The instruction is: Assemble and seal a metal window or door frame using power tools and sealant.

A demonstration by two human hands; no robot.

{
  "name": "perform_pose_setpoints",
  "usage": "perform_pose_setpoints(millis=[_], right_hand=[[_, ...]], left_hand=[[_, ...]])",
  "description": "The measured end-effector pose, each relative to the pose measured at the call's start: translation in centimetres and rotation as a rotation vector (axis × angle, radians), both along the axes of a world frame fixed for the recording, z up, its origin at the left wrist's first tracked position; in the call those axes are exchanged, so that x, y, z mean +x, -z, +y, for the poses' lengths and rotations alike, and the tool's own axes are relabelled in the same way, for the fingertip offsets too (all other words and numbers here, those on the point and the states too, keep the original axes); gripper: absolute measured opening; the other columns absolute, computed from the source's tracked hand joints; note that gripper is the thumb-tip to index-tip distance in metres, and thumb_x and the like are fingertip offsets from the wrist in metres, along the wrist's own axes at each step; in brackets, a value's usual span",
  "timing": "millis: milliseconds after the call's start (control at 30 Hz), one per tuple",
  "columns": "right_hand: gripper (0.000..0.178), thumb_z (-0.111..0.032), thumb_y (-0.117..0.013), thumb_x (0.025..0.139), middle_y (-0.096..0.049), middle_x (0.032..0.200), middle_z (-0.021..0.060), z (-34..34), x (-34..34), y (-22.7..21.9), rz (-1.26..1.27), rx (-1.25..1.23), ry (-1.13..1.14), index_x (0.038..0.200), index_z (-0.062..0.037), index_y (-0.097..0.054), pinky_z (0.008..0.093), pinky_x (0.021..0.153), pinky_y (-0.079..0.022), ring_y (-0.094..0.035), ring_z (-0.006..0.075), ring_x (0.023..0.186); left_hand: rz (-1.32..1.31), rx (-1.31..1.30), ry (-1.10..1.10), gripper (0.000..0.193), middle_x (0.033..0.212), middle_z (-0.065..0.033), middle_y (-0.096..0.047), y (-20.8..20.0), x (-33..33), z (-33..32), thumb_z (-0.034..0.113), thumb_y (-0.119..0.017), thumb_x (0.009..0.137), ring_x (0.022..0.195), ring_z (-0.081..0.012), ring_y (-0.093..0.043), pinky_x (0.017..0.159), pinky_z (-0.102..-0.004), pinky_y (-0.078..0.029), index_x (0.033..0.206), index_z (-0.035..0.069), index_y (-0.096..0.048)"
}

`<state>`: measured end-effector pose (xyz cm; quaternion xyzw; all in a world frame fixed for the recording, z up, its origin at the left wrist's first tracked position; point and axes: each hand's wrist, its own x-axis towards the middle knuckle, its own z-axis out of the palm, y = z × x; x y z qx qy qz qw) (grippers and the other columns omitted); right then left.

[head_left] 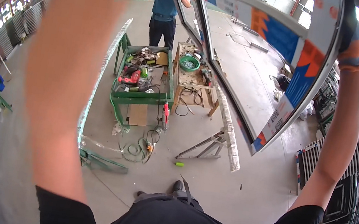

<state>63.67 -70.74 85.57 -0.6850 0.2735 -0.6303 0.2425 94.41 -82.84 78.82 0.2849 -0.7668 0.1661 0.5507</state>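
A large metal window frame point(307, 70), wrapped in white, blue and orange protective film with a dark inner edge, is held up tilted in front of me. My right hand point(352, 48), in an orange and dark glove, is raised at the upper right and grips the frame's right side; its fingertips are partly hidden. My left forearm point(64, 96) is raised and blurred, running out past the top edge, so the left hand is out of sight. Across from me, a person in a teal shirt point(164, 4) has gloved hands up near the frame's far end.
Below stands a green tool cart point(142, 100) with a red power tool point(130, 76). Beside it, a wooden table point(195, 80) bears a green bowl point(189, 63) of small parts. Wrapped rails point(228, 130) flank both. Cables point(139, 150) and a green cylinder point(179, 164) lie on the floor.
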Motion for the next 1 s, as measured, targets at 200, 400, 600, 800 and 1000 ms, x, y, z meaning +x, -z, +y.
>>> perform_pose_setpoints(millis=[200, 400, 600, 800, 1000], right_hand=[[0.049, -0.033, -0.061, 0.093, -0.061, 0.118, 0.0091, 0.3, -8.6, -3.7, 0.064, -0.176, 0.249, 0.133, -0.0052, -0.051, 0.0344, 0.088, -0.050, -0.061, 0.0231, 0.103], [0.046, -0.025, -0.051, 0.102, -0.052, 0.140, 0.0077, 0.7, -12.8, -4.0, -0.157, -0.225, 0.462, 0.144, -0.0060, -0.044, 0.0335, 0.105, -0.043, -0.053, 0.0217, 0.124], [0.051, -0.031, -0.052, 0.099, -0.055, 0.138, 0.0114, 6.0, -23.3, -2.0, -0.286, -0.062, 0.458, 0.141, -0.0044, -0.047, 0.0409, 0.105, -0.044, -0.055, 0.0273, 0.123], [0.053, -0.037, -0.053, 0.098, -0.056, 0.136, 0.0094, 9.6, -30.2, 7.8, -0.328, 0.087, 0.108, 0.143, -0.0101, -0.046, 0.0464, 0.097, -0.050, -0.059, 0.0274, 0.117], [0.066, -0.062, -0.049, 0.093, -0.059, 0.130, 0.0062, 10.3, -25.9, 31.6, -0.790, 0.244, 0.411, 0.140, -0.0149, -0.048, 0.0483, 0.100, -0.046, -0.060, 0.0279, 0.112]], left_hand=[[-0.127, 0.258, 0.377, 0.093, 0.122, -0.0207, -0.053, 21.3, -7.9, 7.1, 0.061, -0.064, 0.083, 0.111, -0.0347, -0.052, 0.096, -0.0450, -0.042, 0.143, -0.005, -0.035], [-0.168, 0.693, 0.533, 0.092, 0.125, -0.0253, -0.053, 32.2, -10.0, 12.7, 0.052, -0.079, 0.072, 0.114, -0.0387, -0.054, 0.101, -0.0425, -0.042, 0.136, -0.003, -0.043], [-0.067, 0.861, 0.500, 0.053, 0.094, -0.0150, -0.064, 29.4, -0.4, 16.1, 0.028, -0.081, 0.073, 0.085, -0.0347, -0.064, 0.074, -0.0395, -0.052, 0.114, 0.005, -0.056], [-0.423, 1.012, 0.343, 0.051, 0.094, -0.0143, -0.065, 28.4, 7.0, 17.0, 0.040, -0.077, 0.075, 0.087, -0.0349, -0.064, 0.076, -0.0412, -0.051, 0.107, 0.006, -0.056], [-0.735, 1.084, 0.058, 0.058, 0.106, -0.0138, -0.065, 31.7, 10.6, 17.2, 0.043, -0.072, 0.077, 0.099, -0.0298, -0.064, 0.087, -0.0400, -0.049, 0.118, 0.006, -0.056]])
